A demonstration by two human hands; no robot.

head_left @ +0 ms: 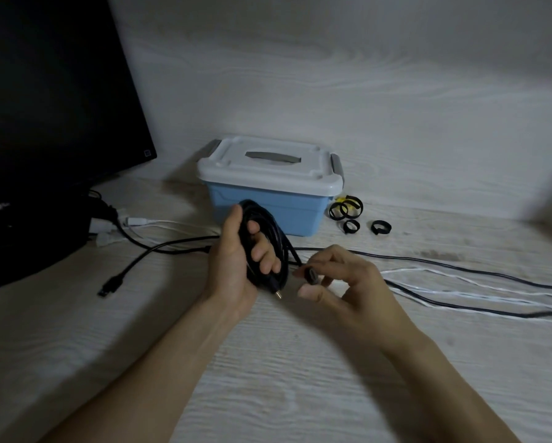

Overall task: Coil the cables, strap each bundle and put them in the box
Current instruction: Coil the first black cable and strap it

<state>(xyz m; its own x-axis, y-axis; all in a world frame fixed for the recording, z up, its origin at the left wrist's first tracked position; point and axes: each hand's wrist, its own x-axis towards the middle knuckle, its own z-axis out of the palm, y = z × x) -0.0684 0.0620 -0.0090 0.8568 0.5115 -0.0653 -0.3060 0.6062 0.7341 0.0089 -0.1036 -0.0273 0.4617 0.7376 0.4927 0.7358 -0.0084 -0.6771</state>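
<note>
Progress looks early, approx. the first bundle only. One black cable coil (261, 244) is wound into loops and sits in the left hand (236, 257), held above the surface (268, 362) just in front of the box (268, 206). No strap on it yet, as far as I can see. Straps (346, 207) lie as loose black rings w/ a bit of yellow, on the surface just right of the box, none in use. Box lid (268, 166) is on and looks latched, so nothing seems packed; it'll need opening.

Left to do, by my read: strap this coil, then coil the other cables, i.e. the loose black cable (460, 263) and the white cable (460, 295) running off to the right, plus maybe the black lead (133, 266) near the monitor (44, 123).

Left hand: fingers curled through and round the coil, thumb up along its far side, firm hold. One plug end pokes out below the fingers.

Right hand (341, 282): partly closed, thumb and forefinger pinching the cable's other connector (309, 274) just beside the coil; remaining fingers loosely bent, holding nothing else.
</note>
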